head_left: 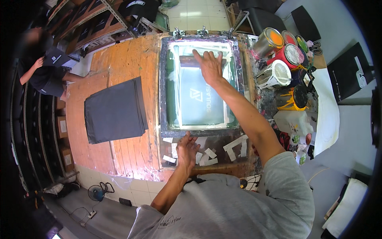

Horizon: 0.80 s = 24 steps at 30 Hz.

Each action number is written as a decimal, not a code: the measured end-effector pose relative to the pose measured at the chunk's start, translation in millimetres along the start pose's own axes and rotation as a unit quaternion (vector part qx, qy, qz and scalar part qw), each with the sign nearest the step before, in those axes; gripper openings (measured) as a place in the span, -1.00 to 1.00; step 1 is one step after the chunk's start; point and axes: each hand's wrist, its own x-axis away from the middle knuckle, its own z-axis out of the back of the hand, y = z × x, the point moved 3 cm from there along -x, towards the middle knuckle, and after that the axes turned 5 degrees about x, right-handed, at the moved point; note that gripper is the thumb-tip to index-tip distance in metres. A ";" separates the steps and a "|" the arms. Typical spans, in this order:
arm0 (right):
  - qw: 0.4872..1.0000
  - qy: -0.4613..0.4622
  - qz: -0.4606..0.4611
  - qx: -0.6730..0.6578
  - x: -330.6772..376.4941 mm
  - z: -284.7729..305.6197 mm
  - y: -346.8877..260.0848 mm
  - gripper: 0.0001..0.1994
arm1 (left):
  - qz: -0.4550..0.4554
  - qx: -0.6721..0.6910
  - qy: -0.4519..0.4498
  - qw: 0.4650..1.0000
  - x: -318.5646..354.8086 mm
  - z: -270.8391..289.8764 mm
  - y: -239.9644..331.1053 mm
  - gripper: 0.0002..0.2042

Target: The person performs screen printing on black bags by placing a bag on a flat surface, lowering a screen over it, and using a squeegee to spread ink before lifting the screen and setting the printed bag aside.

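Observation:
A screen-printing frame (164, 91) with a green mesh lies flat on a worn wooden table (123, 63). My right hand (209, 65) reaches to the far end of the mesh and rests on a squeegee (189, 61) lying across it. My left hand (187, 149) presses with spread fingers on the near edge of the frame, beside several strips of white tape (234, 144).
A stack of dark fabric sheets (115, 109) lies left of the frame. Open paint cans (278, 51) crowd the table's right side. Another person (43, 67) in dark clothes stands at far left by shelves. A small fan (95, 193) sits on the floor.

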 end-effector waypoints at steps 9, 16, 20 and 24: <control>1.000 0.012 -0.011 0.004 -59.2 -15.9 33.2 -0.34 | 0.013 0.025 -0.004 1.000 -1.6 5.4 1.9 -0.56; 0.995 0.082 0.012 0.060 -78.4 -47.3 26.8 -0.33 | 0.004 0.026 -0.025 0.999 5.7 4.5 9.1 -0.59; 0.999 0.007 0.009 0.033 -72.6 -26.8 26.5 -0.37 | -0.004 0.006 -0.051 0.999 10.1 2.8 15.2 -0.61; 0.993 -0.113 0.024 -0.002 -34.7 15.4 12.0 -0.42 | -0.036 0.006 -0.053 0.998 11.8 -1.3 21.3 -0.60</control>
